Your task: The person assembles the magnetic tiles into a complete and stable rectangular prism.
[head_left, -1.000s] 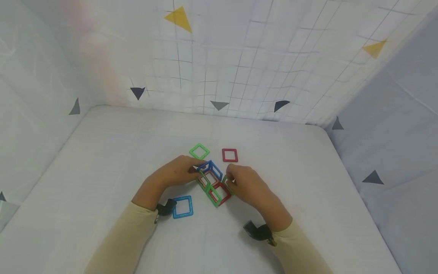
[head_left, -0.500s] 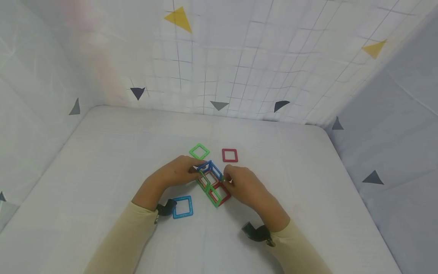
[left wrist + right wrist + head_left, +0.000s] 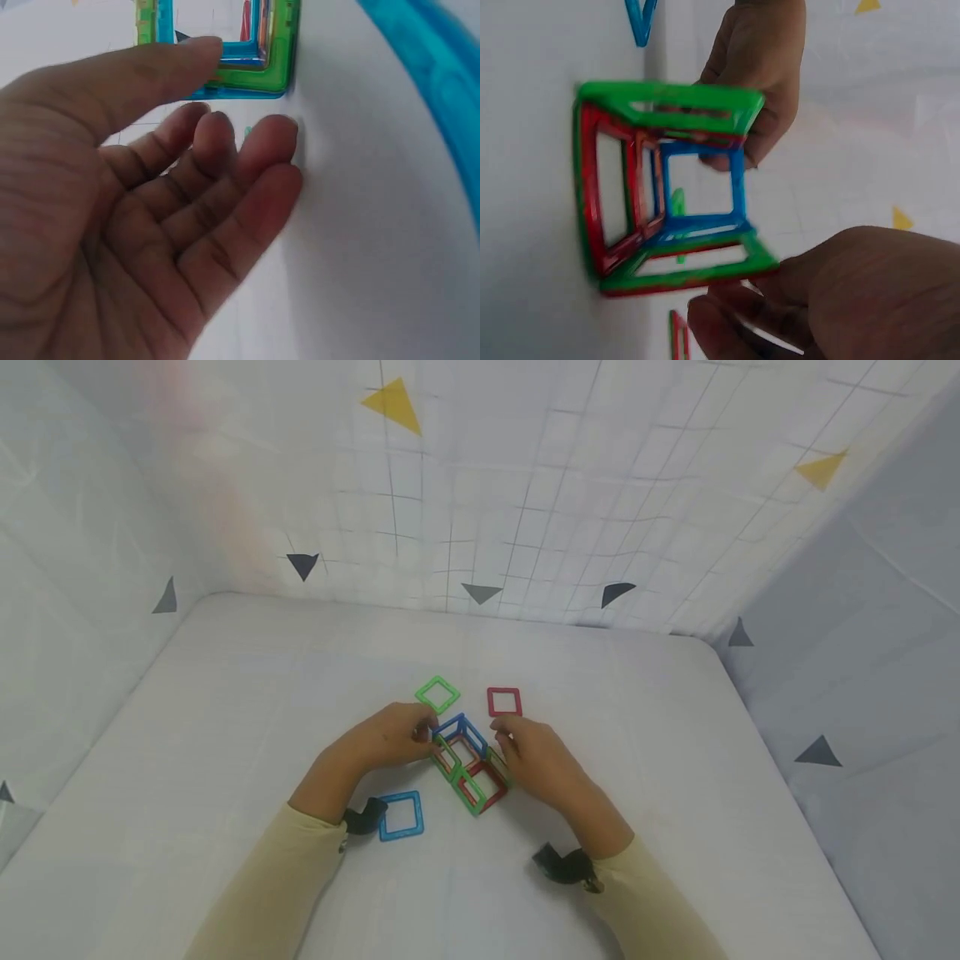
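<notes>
A box-like frame of magnetic tiles stands on the table, joined edge to edge. Its floor has a red tile (image 3: 590, 191) and an orange one, its far walls are blue tiles (image 3: 462, 722), and green tiles (image 3: 682, 94) stand along both sides. My left hand (image 3: 393, 733) is beside the frame's left side, fingers loosely bent; in the left wrist view its thumb lies across a green tile's edge without a pinch. At the right side, my right hand (image 3: 542, 762) has thumb and fingers parted, close to a green tile's corner; contact is unclear.
Loose square tiles lie flat around the frame: a green tile (image 3: 422, 702) and a red tile (image 3: 519, 702) behind it, and a blue tile (image 3: 401, 834) near the left wrist. A white sheet with grid lines (image 3: 525, 510) rises behind the table.
My left fingers have drawn back from the blue wall. The right hand's thumb and fingers have parted near the green side tile. The tile frame holds its place.
</notes>
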`<action>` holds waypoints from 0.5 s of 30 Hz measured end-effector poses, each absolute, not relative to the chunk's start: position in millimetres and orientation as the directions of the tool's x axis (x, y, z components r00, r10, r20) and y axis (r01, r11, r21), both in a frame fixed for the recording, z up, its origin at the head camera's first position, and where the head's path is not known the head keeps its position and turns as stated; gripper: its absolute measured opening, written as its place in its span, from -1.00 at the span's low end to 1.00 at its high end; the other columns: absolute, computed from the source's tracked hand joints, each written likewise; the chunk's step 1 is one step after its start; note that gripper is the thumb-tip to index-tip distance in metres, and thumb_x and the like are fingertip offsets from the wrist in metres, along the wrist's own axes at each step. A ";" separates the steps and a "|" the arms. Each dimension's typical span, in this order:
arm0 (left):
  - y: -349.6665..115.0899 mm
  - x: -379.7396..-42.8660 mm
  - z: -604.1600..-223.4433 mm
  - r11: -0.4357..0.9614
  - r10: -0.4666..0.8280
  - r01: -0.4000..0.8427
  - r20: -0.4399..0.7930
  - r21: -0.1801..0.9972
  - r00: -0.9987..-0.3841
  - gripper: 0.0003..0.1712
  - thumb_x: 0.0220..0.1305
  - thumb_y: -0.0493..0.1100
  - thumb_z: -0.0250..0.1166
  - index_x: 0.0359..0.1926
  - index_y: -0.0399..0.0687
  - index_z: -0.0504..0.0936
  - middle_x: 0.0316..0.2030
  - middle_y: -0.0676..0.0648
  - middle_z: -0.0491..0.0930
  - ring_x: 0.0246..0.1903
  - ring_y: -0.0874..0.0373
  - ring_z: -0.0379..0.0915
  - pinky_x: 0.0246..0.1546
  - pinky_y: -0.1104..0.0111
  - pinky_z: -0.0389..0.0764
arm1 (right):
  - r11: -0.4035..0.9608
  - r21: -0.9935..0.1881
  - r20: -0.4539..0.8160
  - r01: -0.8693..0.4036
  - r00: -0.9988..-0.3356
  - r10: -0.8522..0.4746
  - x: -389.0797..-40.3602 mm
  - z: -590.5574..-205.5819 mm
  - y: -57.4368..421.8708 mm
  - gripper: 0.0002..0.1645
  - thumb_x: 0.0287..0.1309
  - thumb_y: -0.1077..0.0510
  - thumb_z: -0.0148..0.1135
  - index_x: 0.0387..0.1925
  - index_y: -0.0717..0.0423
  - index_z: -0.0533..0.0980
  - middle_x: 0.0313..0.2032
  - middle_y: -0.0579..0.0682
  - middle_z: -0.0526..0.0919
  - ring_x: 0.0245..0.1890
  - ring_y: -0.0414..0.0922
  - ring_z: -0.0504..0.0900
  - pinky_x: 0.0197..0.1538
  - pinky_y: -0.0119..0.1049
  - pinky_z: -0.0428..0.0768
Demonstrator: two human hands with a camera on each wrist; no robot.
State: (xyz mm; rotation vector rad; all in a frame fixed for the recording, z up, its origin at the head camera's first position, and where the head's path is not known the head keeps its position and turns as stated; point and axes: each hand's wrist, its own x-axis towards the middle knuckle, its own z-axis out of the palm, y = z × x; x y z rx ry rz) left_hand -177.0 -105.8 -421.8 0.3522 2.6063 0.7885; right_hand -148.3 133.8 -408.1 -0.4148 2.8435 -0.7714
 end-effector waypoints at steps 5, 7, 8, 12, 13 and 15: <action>-102.8 -177.3 -421.9 0.832 0.303 0.065 -0.353 0.551 -0.885 -0.60 0.15 0.06 0.48 -0.08 0.05 0.56 -0.34 0.01 0.56 -0.30 0.11 0.47 -0.37 0.33 0.53 | 0.772 -0.602 -0.104 -0.204 -0.938 -0.329 -160.2 -425.1 142.8 -0.60 0.36 0.19 0.18 0.20 0.02 0.53 -0.03 -0.10 0.68 -0.05 -0.12 0.63 0.01 -0.20 0.67; -101.6 -176.9 -421.6 0.833 0.298 0.059 -0.356 0.550 -0.886 -0.61 0.15 0.05 0.48 -0.08 0.05 0.56 -0.33 0.02 0.56 -0.29 0.11 0.47 -0.36 0.34 0.54 | 0.750 -0.631 -0.109 -0.198 -0.935 -0.338 -163.4 -430.2 145.8 -0.59 0.36 0.20 0.18 0.22 0.01 0.53 -0.02 -0.11 0.68 -0.04 -0.12 0.63 0.00 -0.20 0.67; -101.0 -176.6 -421.5 0.831 0.296 0.057 -0.354 0.553 -0.887 -0.61 0.16 0.04 0.47 -0.07 0.05 0.57 -0.33 0.02 0.57 -0.29 0.11 0.47 -0.35 0.34 0.55 | 0.738 -0.645 -0.109 -0.198 -0.932 -0.345 -164.7 -432.6 147.1 -0.57 0.35 0.20 0.18 0.23 0.01 0.52 0.00 -0.12 0.68 -0.03 -0.12 0.63 0.02 -0.19 0.67; -98.3 -176.2 -420.9 0.822 0.308 0.075 -0.330 0.564 -0.892 -0.61 0.21 0.01 0.44 0.02 0.04 0.59 -0.27 0.05 0.59 -0.24 0.12 0.49 -0.25 0.33 0.60 | 0.705 -0.680 -0.114 -0.200 -0.922 -0.371 -167.9 -440.3 149.6 -0.50 0.35 0.17 0.19 0.30 -0.06 0.47 0.11 -0.13 0.63 0.00 -0.11 0.64 0.05 -0.17 0.67; -97.8 -176.1 -420.7 0.818 0.315 0.083 -0.321 0.570 -0.893 -0.60 0.23 0.00 0.42 0.05 0.05 0.60 -0.25 0.06 0.60 -0.23 0.13 0.49 -0.21 0.31 0.62 | 0.701 -0.684 -0.114 -0.201 -0.920 -0.375 -168.4 -442.0 149.8 -0.49 0.35 0.16 0.20 0.32 -0.08 0.46 0.14 -0.13 0.62 0.00 -0.11 0.64 0.04 -0.17 0.68; -96.8 -176.2 -421.2 0.805 0.330 0.100 -0.302 0.584 -0.894 -0.58 0.27 -0.02 0.40 0.12 0.06 0.59 -0.19 0.08 0.62 -0.17 0.15 0.50 -0.11 0.28 0.63 | 0.699 -0.687 -0.112 -0.200 -0.921 -0.373 -168.9 -444.7 150.0 -0.45 0.36 0.16 0.20 0.35 -0.12 0.42 0.19 -0.14 0.59 0.00 -0.11 0.64 0.02 -0.18 0.69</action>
